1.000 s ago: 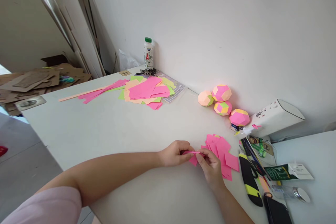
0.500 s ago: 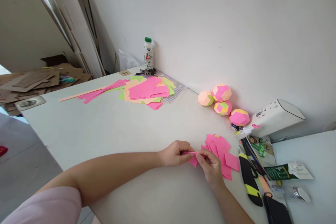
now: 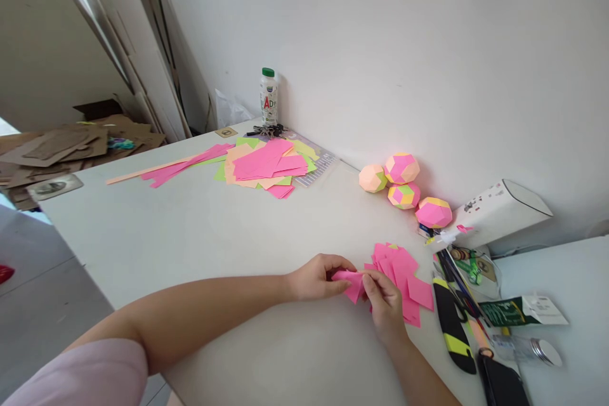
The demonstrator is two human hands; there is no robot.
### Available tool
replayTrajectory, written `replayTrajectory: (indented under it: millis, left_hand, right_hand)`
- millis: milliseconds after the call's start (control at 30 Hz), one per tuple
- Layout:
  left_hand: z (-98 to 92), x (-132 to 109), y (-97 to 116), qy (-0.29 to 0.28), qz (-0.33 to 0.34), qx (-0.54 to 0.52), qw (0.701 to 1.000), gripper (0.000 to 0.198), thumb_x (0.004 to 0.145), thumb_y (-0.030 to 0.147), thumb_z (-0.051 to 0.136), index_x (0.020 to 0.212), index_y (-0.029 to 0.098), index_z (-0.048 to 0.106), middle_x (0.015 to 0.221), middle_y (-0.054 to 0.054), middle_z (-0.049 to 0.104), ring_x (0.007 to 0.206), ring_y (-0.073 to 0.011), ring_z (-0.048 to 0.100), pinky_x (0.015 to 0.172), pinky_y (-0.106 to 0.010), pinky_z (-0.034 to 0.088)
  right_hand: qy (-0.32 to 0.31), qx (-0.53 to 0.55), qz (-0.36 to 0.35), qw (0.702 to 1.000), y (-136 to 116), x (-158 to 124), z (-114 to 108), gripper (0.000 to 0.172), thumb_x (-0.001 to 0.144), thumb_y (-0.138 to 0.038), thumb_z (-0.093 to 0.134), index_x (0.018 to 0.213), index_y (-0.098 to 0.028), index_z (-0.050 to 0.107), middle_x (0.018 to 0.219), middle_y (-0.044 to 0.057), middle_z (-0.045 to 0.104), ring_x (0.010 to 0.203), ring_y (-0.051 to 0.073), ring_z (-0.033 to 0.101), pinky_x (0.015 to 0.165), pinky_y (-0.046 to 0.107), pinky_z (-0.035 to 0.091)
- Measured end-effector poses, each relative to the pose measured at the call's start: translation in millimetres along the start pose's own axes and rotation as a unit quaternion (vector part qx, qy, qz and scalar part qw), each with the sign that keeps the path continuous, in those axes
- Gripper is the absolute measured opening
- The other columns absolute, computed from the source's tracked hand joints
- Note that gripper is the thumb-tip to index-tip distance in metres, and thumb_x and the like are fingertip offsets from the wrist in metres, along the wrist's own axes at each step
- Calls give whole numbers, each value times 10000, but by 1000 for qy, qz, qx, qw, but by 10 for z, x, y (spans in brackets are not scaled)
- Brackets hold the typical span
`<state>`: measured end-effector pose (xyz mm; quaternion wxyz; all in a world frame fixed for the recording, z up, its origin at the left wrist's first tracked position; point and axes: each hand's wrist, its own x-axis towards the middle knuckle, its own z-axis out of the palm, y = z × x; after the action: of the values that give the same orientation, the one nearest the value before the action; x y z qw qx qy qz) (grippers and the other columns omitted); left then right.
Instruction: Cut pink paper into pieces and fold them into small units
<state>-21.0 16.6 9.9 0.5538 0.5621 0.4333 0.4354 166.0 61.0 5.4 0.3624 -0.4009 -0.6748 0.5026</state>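
Both my hands meet low on the white table (image 3: pixel 200 235), pinching one small pink paper piece (image 3: pixel 351 280) between them. My left hand (image 3: pixel 316 278) grips its left end with curled fingers. My right hand (image 3: pixel 384 304) holds its right end, thumb and fingers pressed together. Just right of my hands lies a loose heap of pink paper squares (image 3: pixel 402 276), touching my right hand's far side.
Several folded paper balls (image 3: pixel 402 183) sit by the wall. A spread of coloured paper sheets (image 3: pixel 266 163) and pink strips lies at the back, near a white bottle (image 3: pixel 268 96) and keys. Pens, a cutter (image 3: pixel 454 333) and a white box (image 3: pixel 497 212) crowd the right.
The pink piece, seen as a thin edge before, now shows a wider face between my fingers. My right hand has shifted slightly; my left arm has stayed put.
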Motion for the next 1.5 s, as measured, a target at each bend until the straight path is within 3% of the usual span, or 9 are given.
replayTrajectory:
  millis: [200,400,733,867,1000,1133,1267,1500]
  left_hand:
    - [0,21,-30,13,-24,-64,998,246,786,289,639,988,149,627,895,-50,660,794,-154,602,696,-269,473]
    - [-7,14,-31,2,-26,-52,998,270,802,329,633,996,140,637,910,-62,671,820,-166,612,719,-286,475]
    - [30,21,-127,44,-55,-37,997,466,721,392,716,1099,164,566,778,7,577,631,-91,509,585,-233,413]
    - [32,20,-138,51,-74,-26,996,491,713,432,721,1090,153,573,772,2,583,618,-92,510,577,-235,412]
    - [40,22,-130,32,-49,-57,997,481,729,469,703,1063,146,580,883,-40,622,712,-120,562,651,-260,444]
    - [45,23,-139,44,-44,-66,996,494,726,481,705,1061,145,569,815,-16,605,715,-118,549,662,-261,428]
    - [35,22,-174,63,-44,-37,996,513,713,498,710,1067,151,577,671,39,516,608,-88,472,586,-237,376]
    - [35,27,-220,48,-51,-42,997,508,716,505,704,1053,143,586,683,26,521,603,-87,458,578,-238,369]
  right_hand:
    - [4,-3,3,1000,-9,-6,11,309,881,-460,529,884,-193,684,726,44,620,602,164,542,520,262,474]
    - [-31,-13,-66,997,-39,5,53,186,844,-372,616,946,-219,646,899,55,648,830,203,609,703,293,520]
    - [11,-6,-26,1000,82,-24,50,222,837,-416,615,824,-197,645,715,22,617,592,149,554,505,249,472]
    - [11,6,-62,998,57,-15,75,177,840,-374,614,798,-202,627,794,35,616,654,151,561,556,251,485]
    - [-6,16,-75,997,23,-14,88,148,828,-329,632,928,-227,671,922,50,670,790,183,624,672,285,518]
    - [-43,4,-58,997,18,-36,92,190,838,-317,619,992,-254,710,873,38,712,777,195,650,670,304,530]
    - [-26,18,-59,998,40,-51,101,172,841,-312,619,963,-253,726,835,31,722,738,188,654,650,300,533]
    - [-24,10,-49,998,58,-55,103,200,852,-349,603,963,-231,721,836,40,716,744,191,645,659,304,525]
